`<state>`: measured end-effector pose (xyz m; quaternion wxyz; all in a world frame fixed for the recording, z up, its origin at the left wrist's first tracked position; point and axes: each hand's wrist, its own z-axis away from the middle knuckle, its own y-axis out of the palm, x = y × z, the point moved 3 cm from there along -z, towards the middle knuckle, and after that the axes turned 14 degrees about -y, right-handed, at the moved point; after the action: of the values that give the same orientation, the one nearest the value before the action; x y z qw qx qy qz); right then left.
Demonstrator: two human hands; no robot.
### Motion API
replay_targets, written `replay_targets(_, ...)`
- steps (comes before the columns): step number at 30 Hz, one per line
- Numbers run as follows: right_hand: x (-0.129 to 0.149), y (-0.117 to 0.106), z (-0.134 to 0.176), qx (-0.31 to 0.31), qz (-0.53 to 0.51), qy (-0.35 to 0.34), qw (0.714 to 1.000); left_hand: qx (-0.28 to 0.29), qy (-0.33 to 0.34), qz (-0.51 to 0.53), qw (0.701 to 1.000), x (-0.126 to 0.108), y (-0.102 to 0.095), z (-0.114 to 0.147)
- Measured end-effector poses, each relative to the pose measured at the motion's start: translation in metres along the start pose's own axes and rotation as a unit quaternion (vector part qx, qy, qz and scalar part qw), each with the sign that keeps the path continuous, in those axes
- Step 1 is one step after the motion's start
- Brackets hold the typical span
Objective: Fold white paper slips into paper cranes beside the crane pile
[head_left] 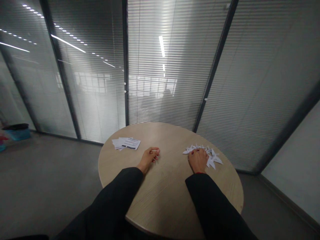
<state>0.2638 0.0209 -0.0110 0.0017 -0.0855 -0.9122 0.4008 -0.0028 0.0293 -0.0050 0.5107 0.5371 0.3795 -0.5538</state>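
Note:
My left hand (149, 157) rests near the middle of the table, its fingers curled in toward the thumb. A small pale spot shows at the fingertips, too small to name. To its left lies a small stack of printed paper sheets (127, 143), apart from the hand. My right hand (198, 160) is at the near left side of a pile of white folded paper pieces (212, 158) with pointed tips, covering part of it. Its fingers bend down, and the back of the hand hides what they hold.
Both hands are over a round wooden table (165, 193). Behind it stands a glass partition with blinds (162, 106) and dark frames. A blue bin (18, 132) with a dark top sits on the floor at far left. A white wall (295, 166) is on the right.

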Motion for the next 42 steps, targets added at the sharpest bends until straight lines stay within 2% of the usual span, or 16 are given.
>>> replay_targets(14,-0.002,0.007,0.0,0.036,-0.021,0.012,0.999,-0.002,-0.004,-0.014,1.0,-0.001,0.001,0.003)
replay_targets(17,-0.002,0.005,-0.002,0.001,-0.034,0.013,0.999,0.004,0.0,-0.014,1.0,-0.002,0.002,0.003)
replay_targets(22,-0.005,-0.004,-0.004,-0.112,-0.092,0.029,0.989,0.017,0.0,-0.024,1.0,-0.002,0.003,0.003)
replay_targets(26,-0.006,-0.01,-0.005,-0.184,-0.183,0.049,0.964,0.022,0.01,-0.049,0.999,0.002,0.003,-0.001)
replay_targets(31,0.009,-0.031,-0.004,-0.218,-0.296,0.063,0.928,0.034,0.037,-0.154,0.987,0.007,0.001,-0.011)
replay_targets(35,0.039,-0.061,0.006,-0.211,-0.356,0.015,0.91,-0.015,0.13,-0.285,0.95,0.003,-0.006,-0.016)
replay_targets(39,0.071,-0.083,0.021,-0.176,-0.394,-0.044,0.901,-0.089,0.145,-0.356,0.919,-0.002,-0.018,-0.021)
replay_targets(42,0.086,-0.083,0.028,-0.131,-0.403,-0.108,0.899,-0.157,0.154,-0.408,0.886,-0.006,-0.033,-0.024)
